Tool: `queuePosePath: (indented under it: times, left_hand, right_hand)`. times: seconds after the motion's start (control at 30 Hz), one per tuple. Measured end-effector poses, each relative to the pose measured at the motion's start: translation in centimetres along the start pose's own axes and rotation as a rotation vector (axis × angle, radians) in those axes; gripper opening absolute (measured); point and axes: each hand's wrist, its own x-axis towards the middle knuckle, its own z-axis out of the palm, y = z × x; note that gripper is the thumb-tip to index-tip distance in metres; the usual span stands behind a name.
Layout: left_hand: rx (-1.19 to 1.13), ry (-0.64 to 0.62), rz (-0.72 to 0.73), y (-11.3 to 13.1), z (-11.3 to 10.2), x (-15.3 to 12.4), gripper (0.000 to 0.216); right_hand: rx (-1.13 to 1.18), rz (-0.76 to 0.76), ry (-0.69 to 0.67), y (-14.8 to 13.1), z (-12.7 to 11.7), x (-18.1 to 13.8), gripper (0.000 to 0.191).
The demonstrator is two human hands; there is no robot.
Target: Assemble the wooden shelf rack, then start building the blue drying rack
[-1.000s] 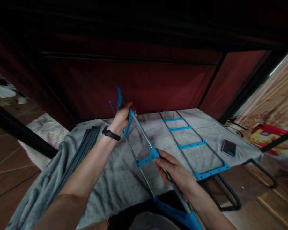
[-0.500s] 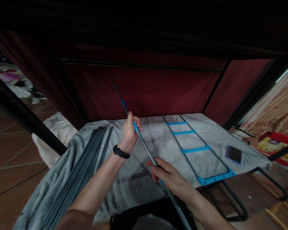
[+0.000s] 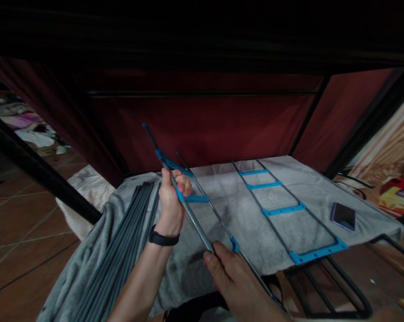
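Both hands hold a ladder-like frame (image 3: 195, 222) of grey tubes joined by blue crosspieces, tilted above the blanket. My left hand (image 3: 171, 192), with a black band on the wrist, wraps the near tube beside a blue crosspiece (image 3: 197, 198). Lower down the same tube, my right hand (image 3: 227, 268) is closed round it and covers part of a blue joint. The frame's second tube (image 3: 218, 218) runs on the far side, to the right. A similar frame (image 3: 284, 210) lies flat on the blanket to the right.
A bundle of loose grey tubes (image 3: 121, 250) lies at the left on the grey blanket (image 3: 175, 273). A phone (image 3: 343, 217) rests near the right edge. Dark posts (image 3: 44, 165) and a red panel (image 3: 202, 129) enclose the space. A black metal rack (image 3: 329, 286) stands at the lower right.
The held frame has turned from nearly edge-on, so its second tube and crosspieces now show. My left hand has shifted slightly left and down; my right hand is lower. The view has shifted slightly.
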Motion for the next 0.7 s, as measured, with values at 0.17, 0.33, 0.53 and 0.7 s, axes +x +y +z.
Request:
queuePosePath:
  times: [0.17, 0.33, 0.53, 0.7]
  left_hand:
    - [0.024, -0.009, 0.042, 1.1, 0.9, -0.8, 0.048]
    - [0.153, 0.031, 0.068, 1.4, 2.0, -1.4, 0.050]
    - [0.172, 0.038, 0.076, 1.2, 2.7, -2.0, 0.050]
    - [0.161, -0.023, 0.067, 0.0, 3.4, -0.7, 0.049]
  right_hand:
    - [-0.035, -0.071, -0.041, -0.1, -0.3, -0.5, 0.050]
    - [0.001, -0.088, -0.117, -1.3, -1.2, -0.2, 0.044]
    - [0.056, -0.050, -0.093, -1.2, -1.3, -0.7, 0.040]
    - [0.171, 0.042, -0.004, -0.6, -2.3, -0.3, 0.041]
